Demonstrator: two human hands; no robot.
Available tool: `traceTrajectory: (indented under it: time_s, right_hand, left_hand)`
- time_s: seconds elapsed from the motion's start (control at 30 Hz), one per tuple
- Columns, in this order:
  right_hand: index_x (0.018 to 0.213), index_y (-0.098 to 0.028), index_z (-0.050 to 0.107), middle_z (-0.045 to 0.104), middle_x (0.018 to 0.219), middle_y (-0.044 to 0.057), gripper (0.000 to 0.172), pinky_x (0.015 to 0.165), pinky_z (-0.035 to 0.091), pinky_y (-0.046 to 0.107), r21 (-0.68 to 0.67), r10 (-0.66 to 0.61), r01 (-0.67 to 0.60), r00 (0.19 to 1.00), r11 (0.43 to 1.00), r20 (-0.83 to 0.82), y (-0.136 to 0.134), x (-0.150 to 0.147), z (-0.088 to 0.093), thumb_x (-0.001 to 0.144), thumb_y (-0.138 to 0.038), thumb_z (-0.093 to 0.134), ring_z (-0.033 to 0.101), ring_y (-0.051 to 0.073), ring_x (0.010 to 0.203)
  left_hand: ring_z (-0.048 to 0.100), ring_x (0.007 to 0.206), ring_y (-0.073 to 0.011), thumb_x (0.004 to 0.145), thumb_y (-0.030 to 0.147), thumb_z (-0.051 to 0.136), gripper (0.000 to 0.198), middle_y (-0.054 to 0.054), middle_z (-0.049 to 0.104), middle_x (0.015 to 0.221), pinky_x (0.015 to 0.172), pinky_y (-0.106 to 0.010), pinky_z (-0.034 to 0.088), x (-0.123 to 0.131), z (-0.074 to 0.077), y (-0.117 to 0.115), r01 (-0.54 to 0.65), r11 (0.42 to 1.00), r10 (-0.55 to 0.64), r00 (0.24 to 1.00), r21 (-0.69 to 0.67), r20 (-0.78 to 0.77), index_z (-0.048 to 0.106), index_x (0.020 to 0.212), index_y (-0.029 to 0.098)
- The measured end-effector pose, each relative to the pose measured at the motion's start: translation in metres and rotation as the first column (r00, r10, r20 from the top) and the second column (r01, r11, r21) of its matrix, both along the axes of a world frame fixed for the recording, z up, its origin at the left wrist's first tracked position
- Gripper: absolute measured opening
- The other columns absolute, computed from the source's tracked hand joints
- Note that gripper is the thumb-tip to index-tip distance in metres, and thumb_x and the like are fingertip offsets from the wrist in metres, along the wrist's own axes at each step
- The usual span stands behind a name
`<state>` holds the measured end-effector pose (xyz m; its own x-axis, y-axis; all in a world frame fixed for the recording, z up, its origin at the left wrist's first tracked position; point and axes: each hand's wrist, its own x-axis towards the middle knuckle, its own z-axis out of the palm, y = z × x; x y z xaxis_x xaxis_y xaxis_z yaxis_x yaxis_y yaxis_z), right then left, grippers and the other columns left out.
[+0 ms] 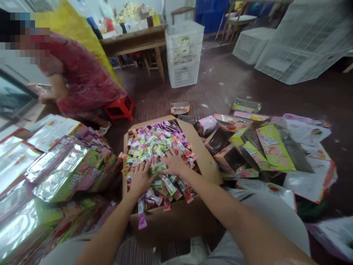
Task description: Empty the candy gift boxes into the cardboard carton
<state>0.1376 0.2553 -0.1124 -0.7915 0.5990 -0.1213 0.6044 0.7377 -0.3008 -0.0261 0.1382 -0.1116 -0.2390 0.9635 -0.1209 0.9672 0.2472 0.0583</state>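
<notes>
Between my legs stands an open cardboard box (202, 152), heaped with small purple, green and pink sachets (154, 141). My left hand (141, 178) lies flat on the heap at its left side, fingers spread. Beside it my right hand (174, 162) rests on the sachets near the middle, its fingers also stretched out. Neither hand grips anything that I can see. A purple sachet (141, 213) hangs over the box's near edge, and a few red ones stick out beside it.
Shiny packed cartons (63, 173) are stacked at the left. Opened, emptied cartons (275, 147) lie piled at the right. A person in a red patterned garment (85, 70) sits on a red stool (120, 107). White plastic crates (183, 55) stand behind, next to a wooden table (135, 40).
</notes>
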Motion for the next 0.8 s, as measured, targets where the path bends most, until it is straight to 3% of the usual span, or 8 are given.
traceTrajectory:
  time_s: [0.13, 0.27, 0.4, 0.5, 0.63, 0.73, 0.8]
  right_hand:
    - [0.119, -0.023, 0.065, 0.054, 0.133, 0.017, 0.055, 0.109, 0.028, 0.066, 0.062, -0.025, 0.028, 0.999, 0.998, -0.042, -0.009, 0.04, -0.03, 0.085, -0.065, 0.058, 0.03, 0.039, 0.139]
    - [0.117, -0.021, 0.067, 0.054, 0.13, 0.016, 0.055, 0.114, 0.029, 0.054, 0.03, -0.035, 0.036, 0.998, 0.999, -0.044, -0.003, 0.051, -0.051, 0.087, -0.065, 0.056, 0.031, 0.035, 0.136]
    - [0.123, -0.019, 0.064, 0.053, 0.131, 0.017, 0.058, 0.116, 0.029, 0.051, -0.014, -0.1, 0.099, 0.995, 0.995, -0.025, 0.008, 0.041, -0.056, 0.089, -0.064, 0.053, 0.031, 0.033, 0.138]
    - [0.128, -0.019, 0.061, 0.05, 0.137, 0.017, 0.06, 0.116, 0.028, 0.053, -0.07, -0.116, 0.116, 0.993, 0.991, -0.006, 0.01, 0.037, -0.042, 0.091, -0.064, 0.05, 0.026, 0.034, 0.142]
    - [0.147, -0.024, 0.043, 0.031, 0.155, 0.018, 0.07, 0.113, 0.031, 0.058, -0.175, -0.141, 0.147, 0.989, 0.973, 0.049, 0.001, 0.045, -0.012, 0.092, -0.066, 0.046, 0.02, 0.037, 0.148]
    - [0.156, -0.026, 0.028, 0.016, 0.163, 0.018, 0.088, 0.113, 0.031, 0.059, -0.131, -0.058, 0.065, 0.997, 0.989, 0.053, -0.009, 0.069, 0.005, 0.084, -0.068, 0.059, 0.016, 0.04, 0.15]
    - [0.155, -0.027, 0.029, 0.014, 0.165, 0.018, 0.099, 0.114, 0.023, 0.065, -0.001, 0.099, -0.099, 0.993, 0.995, 0.067, -0.016, 0.089, 0.008, 0.074, -0.06, 0.075, 0.01, 0.042, 0.151]
  left_hand:
    - [0.046, 0.127, -0.0397, 0.091, 0.053, 0.052, 0.07, -0.019, 0.053, 0.141, 0.1, -0.058, 0.039, 0.034, -0.031, -0.039, -0.043, 0.999, 0.044, 0.999, 0.028, -0.024, 0.041, 0.151, 0.019]
    - [0.053, 0.112, -0.0355, 0.093, 0.048, 0.052, 0.064, -0.018, 0.06, 0.125, 0.093, -0.053, 0.042, 0.045, -0.045, -0.033, -0.011, 1.0, 0.011, 1.0, 0.015, -0.026, 0.044, 0.149, 0.02]
    - [0.054, 0.109, -0.0347, 0.091, 0.052, 0.053, 0.07, -0.017, 0.062, 0.118, 0.092, -0.052, 0.043, 0.031, -0.037, -0.008, 0.002, 0.999, -0.001, 1.0, -0.04, 0.024, 0.04, 0.152, 0.02]
    - [0.051, 0.122, -0.0359, 0.092, 0.052, 0.053, 0.068, -0.019, 0.053, 0.139, 0.099, -0.054, 0.041, 0.022, -0.017, -0.013, -0.021, 0.998, 0.024, 0.997, -0.057, 0.069, 0.038, 0.153, 0.028]
    - [0.028, 0.145, -0.0429, 0.084, 0.064, 0.058, 0.078, -0.021, 0.021, 0.163, 0.112, -0.062, 0.028, 0.016, 0.006, -0.068, -0.045, 0.998, 0.045, 0.999, 0.051, -0.002, 0.039, 0.152, 0.03]
    - [0.019, 0.149, -0.045, 0.076, 0.07, 0.063, 0.089, -0.023, 0.019, 0.163, 0.115, -0.066, 0.02, 0.011, 0.005, -0.122, -0.039, 0.999, 0.039, 0.998, 0.015, -0.042, 0.04, 0.152, 0.028]
    - [0.019, 0.149, -0.0437, 0.078, 0.065, 0.065, 0.083, -0.022, 0.023, 0.163, 0.115, -0.067, 0.019, 0.007, -0.003, -0.146, -0.038, 0.998, 0.036, 0.998, -0.058, -0.045, 0.042, 0.15, 0.03]
